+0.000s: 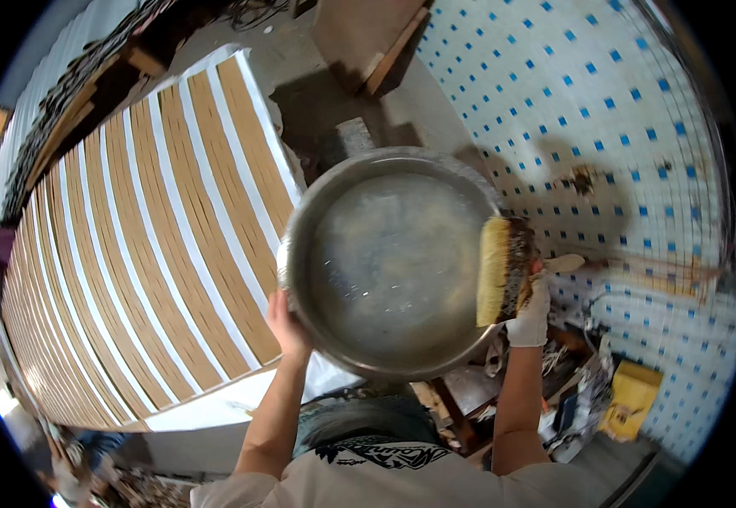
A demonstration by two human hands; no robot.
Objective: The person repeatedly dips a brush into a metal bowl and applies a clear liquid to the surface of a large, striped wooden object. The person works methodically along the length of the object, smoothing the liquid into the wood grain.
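A large round metal basin (302, 245) is in front of me, with a shallow layer of cloudy, shiny liquid on its bottom. My bare left hand (287, 323) grips its left rim, the fingers hidden beneath. At the right rim, my white-gloved right hand (533, 315) is closed round a wide brush (495, 271). The brush has pale yellow bristles, a dark, crusted back and a light wooden handle sticking out to the right. Its bristles lie over the basin's right edge. Whether the right hand also supports the basin cannot be made out.
Left of the basin, rows of brown strips lie on a long table under white sheeting (231, 127). A wall (546, 93) with small blue squares rises on the right. Below it are clutter and a yellow packet (630, 400). A brown board (359, 38) stands beyond; another person (71, 474) is at lower left.
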